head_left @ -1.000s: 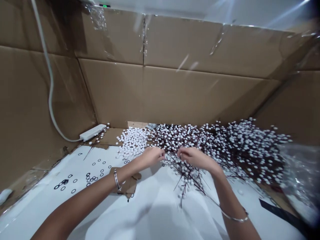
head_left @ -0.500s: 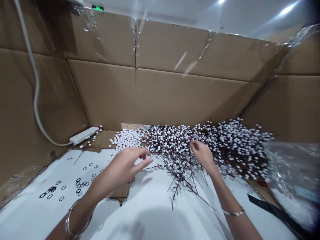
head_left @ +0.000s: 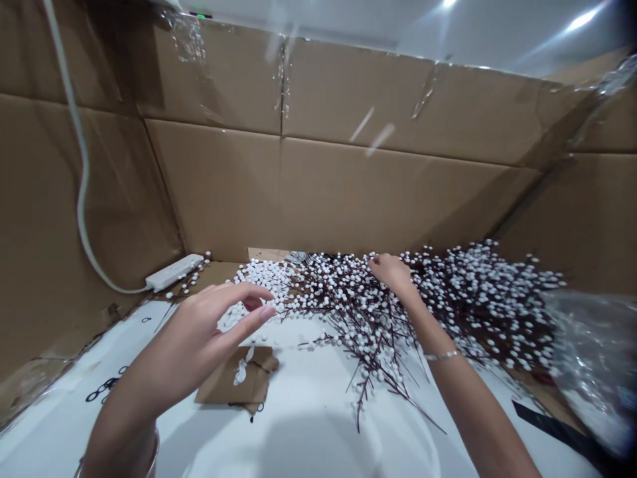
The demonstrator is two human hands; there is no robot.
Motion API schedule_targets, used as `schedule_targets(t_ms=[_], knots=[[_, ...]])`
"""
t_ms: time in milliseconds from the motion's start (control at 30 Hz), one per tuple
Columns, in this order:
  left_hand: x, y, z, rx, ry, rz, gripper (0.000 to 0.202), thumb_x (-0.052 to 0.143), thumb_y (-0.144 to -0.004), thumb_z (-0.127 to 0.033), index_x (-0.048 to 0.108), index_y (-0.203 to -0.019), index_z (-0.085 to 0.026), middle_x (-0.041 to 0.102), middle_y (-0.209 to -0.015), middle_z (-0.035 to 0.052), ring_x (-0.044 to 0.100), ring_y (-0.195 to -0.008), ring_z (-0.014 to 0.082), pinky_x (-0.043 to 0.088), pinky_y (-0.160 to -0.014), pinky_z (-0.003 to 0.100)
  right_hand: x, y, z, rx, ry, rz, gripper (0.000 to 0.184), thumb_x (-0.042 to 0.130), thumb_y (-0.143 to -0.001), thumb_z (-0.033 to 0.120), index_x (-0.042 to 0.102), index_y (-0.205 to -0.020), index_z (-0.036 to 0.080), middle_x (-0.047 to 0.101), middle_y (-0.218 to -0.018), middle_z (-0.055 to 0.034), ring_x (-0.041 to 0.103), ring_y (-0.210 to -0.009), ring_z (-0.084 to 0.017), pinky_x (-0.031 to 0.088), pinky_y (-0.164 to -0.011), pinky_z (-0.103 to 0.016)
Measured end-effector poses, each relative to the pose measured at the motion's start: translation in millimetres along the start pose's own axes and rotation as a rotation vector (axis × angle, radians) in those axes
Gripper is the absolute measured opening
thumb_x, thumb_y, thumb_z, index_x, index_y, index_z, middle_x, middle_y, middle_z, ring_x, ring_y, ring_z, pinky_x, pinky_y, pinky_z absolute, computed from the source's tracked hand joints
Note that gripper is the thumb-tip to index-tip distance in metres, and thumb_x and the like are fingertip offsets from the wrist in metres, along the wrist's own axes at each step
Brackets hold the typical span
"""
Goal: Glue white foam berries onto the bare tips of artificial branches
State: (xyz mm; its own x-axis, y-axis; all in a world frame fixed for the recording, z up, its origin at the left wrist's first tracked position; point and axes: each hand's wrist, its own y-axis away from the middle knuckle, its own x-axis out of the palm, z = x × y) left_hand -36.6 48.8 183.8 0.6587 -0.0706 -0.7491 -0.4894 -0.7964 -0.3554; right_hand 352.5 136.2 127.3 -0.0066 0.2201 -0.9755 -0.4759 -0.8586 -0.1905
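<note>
My left hand point(head_left: 213, 332) hovers over the white tabletop, thumb and fingers apart, with nothing between them. Beyond its fingertips lies a heap of loose white berries point(head_left: 263, 273). My right hand point(head_left: 394, 273) reaches into the back of a pile of dark-stemmed white berry branches point(head_left: 368, 332). Its fingers are curled together, and whatever they pinch is hidden among the berries. More berry branches point(head_left: 482, 299) spread out to the right of that hand.
A small cardboard piece point(head_left: 233, 385) lies below my left hand. Black rings point(head_left: 102, 388) are scattered at left. A white power strip point(head_left: 174, 272) with a cable sits in the back left corner. Clear plastic wrap point(head_left: 592, 358) lies at right; cardboard walls point(head_left: 348, 192) enclose the table.
My right hand has moved farther back into the berry pile. My left hand has drawn left and nearer, its thumb and fingers still apart, exposing the cardboard piece.
</note>
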Motion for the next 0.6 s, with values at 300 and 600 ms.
schedule_targets(t_ms=[300, 600], knots=[[-0.1, -7, 8, -0.002, -0.012, -0.001, 0.027, 0.051, -0.092, -0.051, 0.065, -0.105, -0.032, 0.069, -0.108, -0.0013, 0.064, -0.095, 0.0187, 0.052, -0.067, 0.025, 40, -56, 31, 0.132, -0.101, 0.078, 0.047, 0.066, -0.073, 0.046, 0.072, -0.102, 0.01, 0.071, -0.107, -0.0232, 0.065, -0.106, -0.035, 0.049, -0.087, -0.041], [-4.3, -17, 18, 0.005, 0.029, -0.027, 0.03, 0.05, -0.093, -0.051, 0.067, -0.102, -0.028, 0.071, -0.101, 0.0015, 0.065, -0.089, 0.0189, 0.051, -0.065, 0.024, 46, -57, 22, 0.129, -0.448, -0.134, 0.031, 0.053, -0.079, 0.037, 0.073, -0.079, 0.014, 0.072, -0.073, -0.0091, 0.066, -0.069, -0.022, 0.046, -0.061, -0.027]])
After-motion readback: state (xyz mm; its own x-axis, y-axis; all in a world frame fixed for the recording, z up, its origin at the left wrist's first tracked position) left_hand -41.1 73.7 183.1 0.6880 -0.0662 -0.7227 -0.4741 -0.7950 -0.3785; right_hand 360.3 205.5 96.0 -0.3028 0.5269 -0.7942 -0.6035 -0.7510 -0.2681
